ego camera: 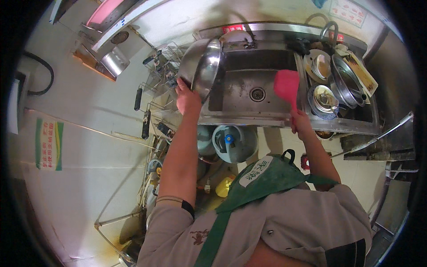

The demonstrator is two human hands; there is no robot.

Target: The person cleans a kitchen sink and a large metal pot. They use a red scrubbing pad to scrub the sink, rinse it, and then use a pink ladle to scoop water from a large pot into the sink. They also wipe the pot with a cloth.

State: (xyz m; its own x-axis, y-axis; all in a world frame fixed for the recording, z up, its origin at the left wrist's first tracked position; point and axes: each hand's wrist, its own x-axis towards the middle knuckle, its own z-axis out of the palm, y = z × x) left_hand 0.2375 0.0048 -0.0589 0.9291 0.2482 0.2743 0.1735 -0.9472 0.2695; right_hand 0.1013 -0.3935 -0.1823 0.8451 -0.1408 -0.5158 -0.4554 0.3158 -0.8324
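My left hand (188, 98) grips the near rim of a large stainless steel basin (208, 66), which is tilted on its side over the left end of the sink. In my right hand (301, 124) is the handle of a pink plastic ladle or scoop (287, 84), its broad head over the right part of the sink. Beneath both lies the stainless steel sink (233, 96), with a round drain (257, 94) in its floor. A faucet (251, 43) stands at the sink's back edge. Whether the basin rests on the sink rim I cannot tell.
Right of the sink stand stacked bowls and plates (321, 66), more dishes with utensils (323, 100) and metal basins (347, 80). Wire baskets with black handles (146, 120) hang at the left. Gas cylinders (235, 143) stand below the counter. A metal pot (115, 61) sits on a wall shelf.
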